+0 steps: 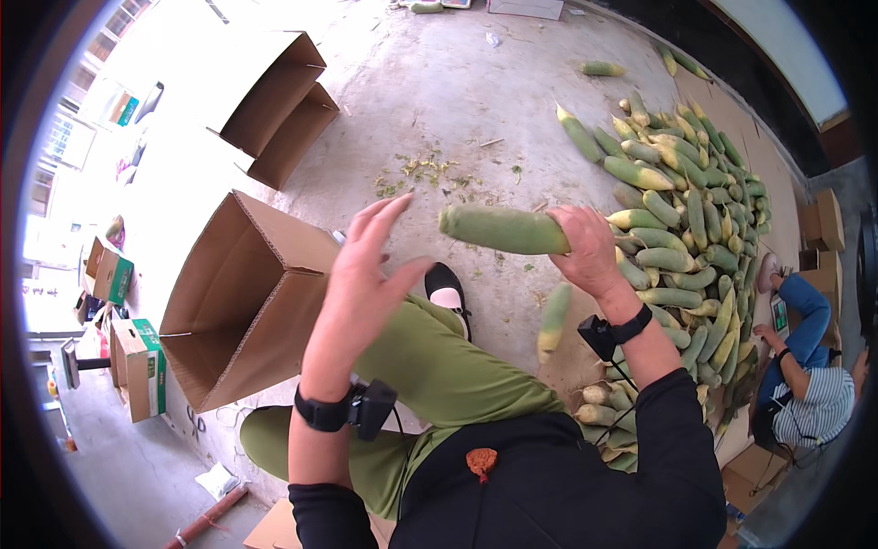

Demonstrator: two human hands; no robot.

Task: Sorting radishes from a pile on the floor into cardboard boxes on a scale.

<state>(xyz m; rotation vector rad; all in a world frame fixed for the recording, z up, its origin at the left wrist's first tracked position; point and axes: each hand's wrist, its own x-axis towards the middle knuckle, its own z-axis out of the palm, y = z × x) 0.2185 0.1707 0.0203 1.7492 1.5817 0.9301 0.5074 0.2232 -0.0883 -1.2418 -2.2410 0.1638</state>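
My right hand [583, 248] grips one end of a long green radish [504, 228], held level above my knees with its other end pointing left. My left hand [370, 288] is raised with fingers apart and holds nothing; a gap separates it from the radish. Just left of that hand stands a cardboard box [226, 295] with its top uncovered, and no contents show in the part I can see. To the right of my right hand lies a large pile of green radishes [686, 206]. A single radish [554, 322] rests on the floor near my right forearm.
Another cardboard box [281, 110] lies farther off at the upper left. Leaf scraps [429, 171] are scattered over the concrete floor. At the far right sits a person in a striped shirt [813, 405]. A green-and-brown carton [139, 370] stands at the left, near a brown roll [206, 518].
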